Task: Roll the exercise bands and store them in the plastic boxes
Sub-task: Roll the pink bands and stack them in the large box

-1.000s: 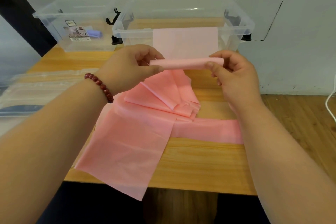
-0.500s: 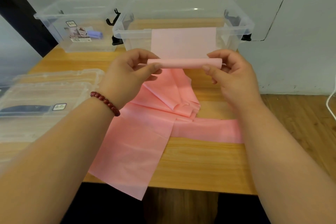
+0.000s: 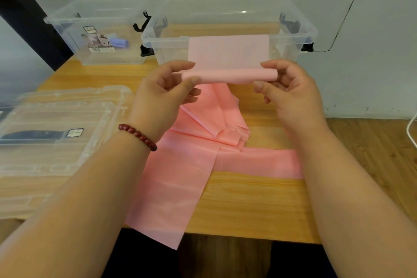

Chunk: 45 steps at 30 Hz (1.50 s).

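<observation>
so the left hand (image 3: 162, 95) and right hand (image 3: 291, 92) each pinch an end of the rolled part of the thin pink rubber exercise band (image 3: 229, 76), held up above the light wooden table (image 3: 248, 198); a flat flap stands up in front of the big clear plastic box (image 3: 167, 40); the rest trails crumpled over the tabletop and off its near edge

We see a thin band (image 3: 180, 176) of smooth, matt pink rubbery sheet, boxes (image 3: 169, 54) and lids (image 3: 45, 153) of clear glossy plastic, a worktop (image 3: 248, 205) of grained, satiny wood, and a bracelet (image 3: 137, 136) of polished dark-red beads.
</observation>
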### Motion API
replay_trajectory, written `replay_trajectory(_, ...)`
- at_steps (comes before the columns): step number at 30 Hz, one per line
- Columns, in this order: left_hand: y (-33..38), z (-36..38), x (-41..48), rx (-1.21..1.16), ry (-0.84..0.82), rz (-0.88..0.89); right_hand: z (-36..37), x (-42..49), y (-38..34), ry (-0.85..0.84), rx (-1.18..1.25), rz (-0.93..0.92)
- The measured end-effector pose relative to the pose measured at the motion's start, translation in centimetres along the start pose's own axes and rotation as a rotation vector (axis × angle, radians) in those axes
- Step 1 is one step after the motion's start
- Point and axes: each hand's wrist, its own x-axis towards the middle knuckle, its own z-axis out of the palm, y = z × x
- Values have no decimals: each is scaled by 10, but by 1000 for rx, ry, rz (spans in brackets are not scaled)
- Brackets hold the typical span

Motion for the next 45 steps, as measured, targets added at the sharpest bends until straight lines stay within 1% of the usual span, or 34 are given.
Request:
replay_trajectory(4, -1, -2, 0, -7, 5, 2, -1, 1, 2, 4, -32, -14)
replay_trajectory(7, -4, -6, 0, 55, -17, 27, -4, 2, 4, 15, -75, -36)
replay_trajectory(10, -3, -5, -1, 93, 8, 37, -4, 1, 4, 35, -108, -44)
replay_trajectory(13, -1, -1, -2, 35, 19, 31, -3, 1, 2, 51, -70, -56)
replay_trajectory(16, -2, 0, 0, 12, 17, 27, -5, 1, 3, 52, -147, -87)
replay_trajectory(18, -4, -1, 2, 2, 12, 27, -6, 1, 4, 65, -149, -78)
replay_trajectory(24, -5, -1, 4, 31, 12, 39, -6, 1, 3, 34, -101, -41)
replay_trajectory(27, -3, 1, 5, 14, 37, 24, -6, 1, 2, 54, -142, -47)
replay_trajectory(30, -2, 1, 4, 47, 39, 42, -6, 0, 2, 83, -189, -44)
replay_trajectory(33, -2, 3, 3, 67, 59, 51, -5, 0, 3, 96, -179, -55)
replay_trajectory(37, -2, 5, 2, 10, 69, 59, -7, 2, 4, 114, -226, -95)
replay_trajectory(42, -7, 8, 0, -47, 47, 61, -7, 1, 3, 109, -192, -63)
replay_trajectory(45, -10, 9, 0, 3, 76, 88, -7, 0, 2, 85, -164, -57)
